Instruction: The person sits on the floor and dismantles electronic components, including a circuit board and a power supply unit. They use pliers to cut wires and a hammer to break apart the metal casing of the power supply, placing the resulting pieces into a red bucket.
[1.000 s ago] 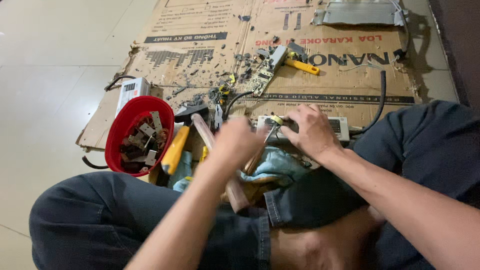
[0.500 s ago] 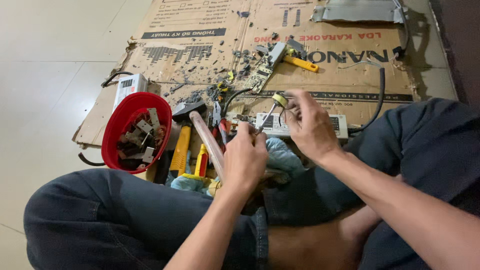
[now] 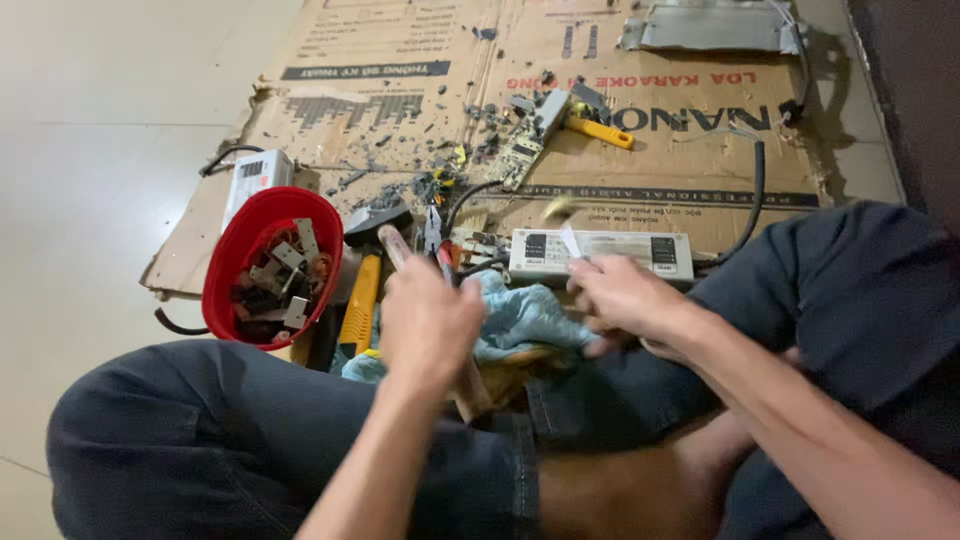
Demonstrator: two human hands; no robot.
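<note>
My left hand (image 3: 430,320) is closed around a wooden handle (image 3: 392,245) that slants up from my lap toward the cardboard. My right hand (image 3: 625,300) hovers just in front of a long white electronics box (image 3: 610,252), fingers loosely apart and pointing left, with nothing clearly in them. A small yellowish piece (image 3: 560,208) shows as a blur above the box, apart from the hand. A blue cloth (image 3: 525,315) lies bunched between my hands on my crossed legs.
A red bowl (image 3: 232,262) of metal scraps stands at the left, beside a yellow-handled hammer (image 3: 360,300). On the flattened cardboard (image 3: 380,90) lie a circuit board (image 3: 527,150), a yellow-handled tool (image 3: 600,131), debris, a grey metal plate (image 3: 710,26), a white adapter (image 3: 255,177) and a black cable (image 3: 757,190).
My right hand has drawn back from the white box toward my lap and let go of the small yellow piece. My left hand shifted slightly along the wooden handle.
</note>
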